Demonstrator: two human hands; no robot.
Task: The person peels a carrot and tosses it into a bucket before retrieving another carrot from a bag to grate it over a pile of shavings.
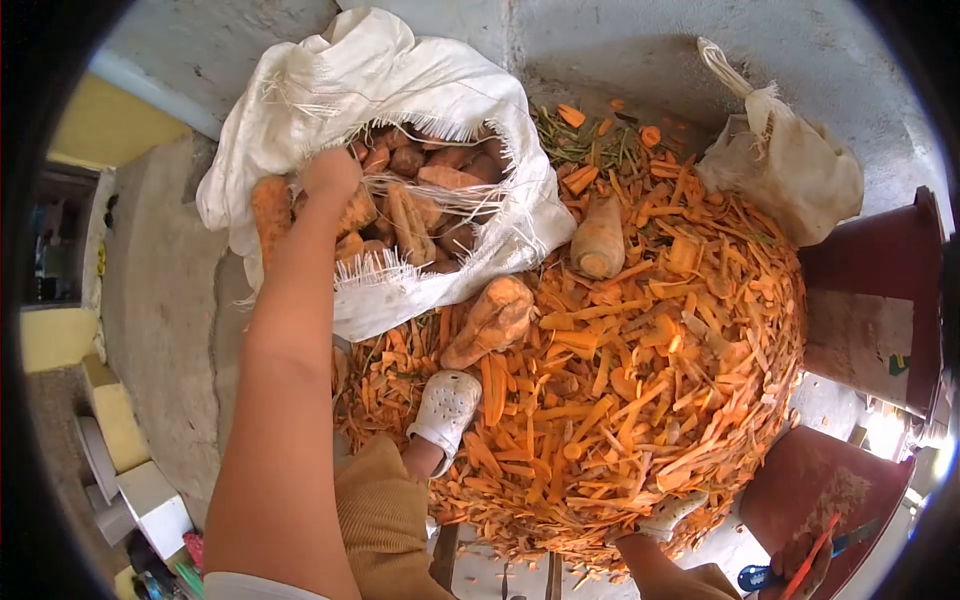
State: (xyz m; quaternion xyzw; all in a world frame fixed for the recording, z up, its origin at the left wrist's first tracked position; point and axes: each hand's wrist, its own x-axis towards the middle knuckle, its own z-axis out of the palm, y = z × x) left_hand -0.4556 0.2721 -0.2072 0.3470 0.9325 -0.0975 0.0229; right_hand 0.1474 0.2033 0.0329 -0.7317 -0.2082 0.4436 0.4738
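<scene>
At 11 o'clock, the white sack (400,75) of carrots (410,225) is reached into by the left hand (332,176); its fingers are hidden, so whether anything is grasped cannot be told. At 4 o'clock, a red tool (812,556) is grasped in the right hand (797,562), beside a blue-handled knife (757,578). Peelings (620,390) are heaped from the centre towards 3 o'clock

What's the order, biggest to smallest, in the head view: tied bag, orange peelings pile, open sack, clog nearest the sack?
1. Orange peelings pile
2. Open sack
3. Tied bag
4. Clog nearest the sack
</scene>
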